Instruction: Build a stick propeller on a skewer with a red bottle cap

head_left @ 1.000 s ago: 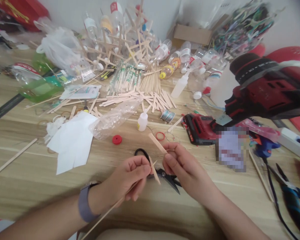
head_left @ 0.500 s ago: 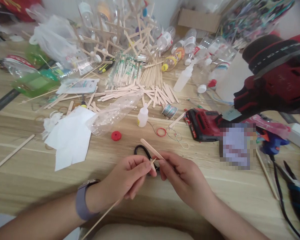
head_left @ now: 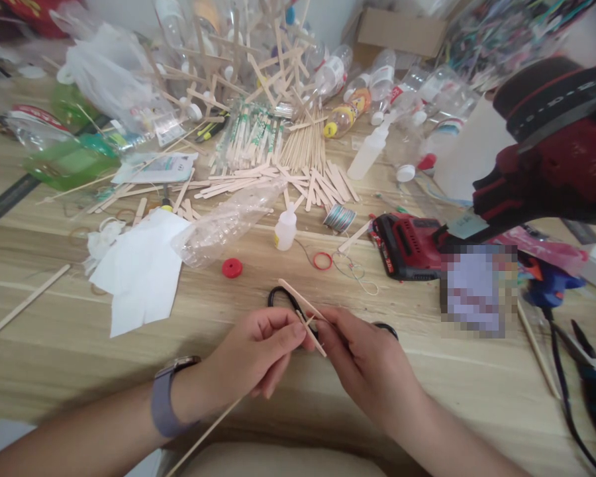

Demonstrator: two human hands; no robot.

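- Just nearer the person than the small bottle [head_left: 285, 228], the left hand [head_left: 265, 351] pinches a skewer [head_left: 206, 437] and a short flat stick [head_left: 319, 346], crossed near its tip; whether it is pierced, I can't tell.
- Slightly right of the bottle, on its near side, the right hand [head_left: 360, 354] grips a longer flat stick [head_left: 297, 297].
- That skewer point sits by the right fingers, so a slipping pinch could prick them; hard pushing might split the thin wood.
- Beneath the hands, scissor handles [head_left: 388, 326] could be knocked by a dropping wrist.
- Right of the bottle, a drill [head_left: 412, 248] hems the reach; near left, where worktop [head_left: 54, 371] grain shows broadly, looks roomier.
- Towards the lap runs the skewer's tail, liable to snag there.
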